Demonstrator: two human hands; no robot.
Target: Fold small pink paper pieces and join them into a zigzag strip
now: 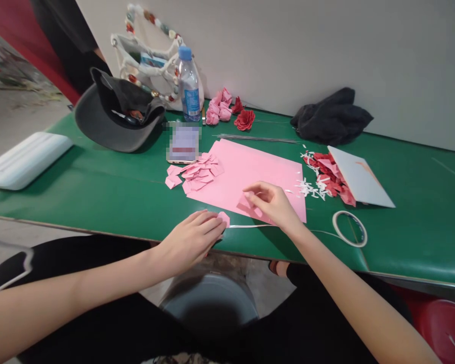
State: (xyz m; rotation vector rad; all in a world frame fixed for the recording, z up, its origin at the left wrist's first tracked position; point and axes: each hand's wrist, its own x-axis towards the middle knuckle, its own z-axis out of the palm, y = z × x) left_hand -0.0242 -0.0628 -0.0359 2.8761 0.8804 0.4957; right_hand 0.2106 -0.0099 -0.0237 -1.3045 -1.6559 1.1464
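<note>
Two hands (189, 241) (273, 205), one water bottle (189, 86), one cap (117, 119), one tape roll (349, 229), two red paper roses (244, 120) (237, 105).

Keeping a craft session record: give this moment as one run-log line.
left hand: on pink paper piece | right hand: above pink paper sheet

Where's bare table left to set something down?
Bare green tabletop lies between the white padded object and the pink paper scraps, and also right of the tape roll and white card. Crowded: the back middle, around the water bottle and cap.
</note>
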